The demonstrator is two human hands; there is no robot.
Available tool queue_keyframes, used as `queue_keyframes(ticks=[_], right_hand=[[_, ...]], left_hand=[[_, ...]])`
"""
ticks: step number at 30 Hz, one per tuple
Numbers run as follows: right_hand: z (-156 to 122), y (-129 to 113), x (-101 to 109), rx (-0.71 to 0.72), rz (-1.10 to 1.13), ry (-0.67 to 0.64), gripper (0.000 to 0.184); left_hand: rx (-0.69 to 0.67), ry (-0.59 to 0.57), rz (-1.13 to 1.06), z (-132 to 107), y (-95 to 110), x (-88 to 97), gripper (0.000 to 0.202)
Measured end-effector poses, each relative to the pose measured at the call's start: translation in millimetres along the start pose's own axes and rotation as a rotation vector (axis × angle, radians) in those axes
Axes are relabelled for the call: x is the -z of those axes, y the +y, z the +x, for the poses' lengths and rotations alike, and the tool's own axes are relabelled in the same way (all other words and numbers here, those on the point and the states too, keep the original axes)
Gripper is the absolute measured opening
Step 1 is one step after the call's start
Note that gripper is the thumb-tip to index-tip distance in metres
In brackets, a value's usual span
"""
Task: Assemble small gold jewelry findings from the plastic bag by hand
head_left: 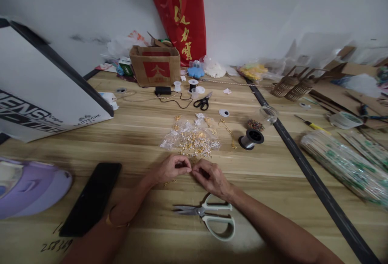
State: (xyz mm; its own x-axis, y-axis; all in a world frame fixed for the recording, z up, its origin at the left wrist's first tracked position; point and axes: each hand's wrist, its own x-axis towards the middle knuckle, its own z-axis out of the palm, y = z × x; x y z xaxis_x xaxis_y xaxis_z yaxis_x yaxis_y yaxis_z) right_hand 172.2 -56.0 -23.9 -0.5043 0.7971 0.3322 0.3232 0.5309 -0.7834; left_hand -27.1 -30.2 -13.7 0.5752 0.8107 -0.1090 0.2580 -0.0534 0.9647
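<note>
My left hand (pixel 172 168) and my right hand (pixel 210 177) meet fingertip to fingertip over the wooden table. Both are closed in a pinch; whatever sits between the fingers is too small to make out. Just beyond them lies a heap of small gold and silver metal findings (pixel 197 142), some in clear plastic bags (pixel 171 138). Under my left wrist is a short bit of gold chain (pixel 170 182). Scissors with pale green handles (pixel 216 216) lie nearest my right hand, blades pointing left. A longer gold chain (pixel 232 136) rests right of the heap.
A wire spool (pixel 251 138) and a tipped jar of beads (pixel 257 123) stand to the right. Black scissors (pixel 203 101) lie farther back. At left are a dark phone-like slab (pixel 91 199), a purple object (pixel 36 189) and a large white box (pixel 48 90). Bundled sticks (pixel 342 167) lie far right.
</note>
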Motion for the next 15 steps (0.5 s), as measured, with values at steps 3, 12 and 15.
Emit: queue_keyframes(ticks=[3,12,15], right_hand=[[-0.3,0.5,-0.2,-0.007,0.002,0.004,0.013],[0.7,-1.0,0.3,0.016,-0.01,0.008,0.015],[0.9,-0.6,0.1,0.027,-0.012,0.013,0.015]], left_hand=[[-0.002,0.003,0.01,0.1,-2.4,-0.1,0.015],[-0.005,-0.012,0.005,0.0,-4.2,0.7,0.016],[-0.009,-0.006,0.011,0.5,-3.7,0.8,0.017]])
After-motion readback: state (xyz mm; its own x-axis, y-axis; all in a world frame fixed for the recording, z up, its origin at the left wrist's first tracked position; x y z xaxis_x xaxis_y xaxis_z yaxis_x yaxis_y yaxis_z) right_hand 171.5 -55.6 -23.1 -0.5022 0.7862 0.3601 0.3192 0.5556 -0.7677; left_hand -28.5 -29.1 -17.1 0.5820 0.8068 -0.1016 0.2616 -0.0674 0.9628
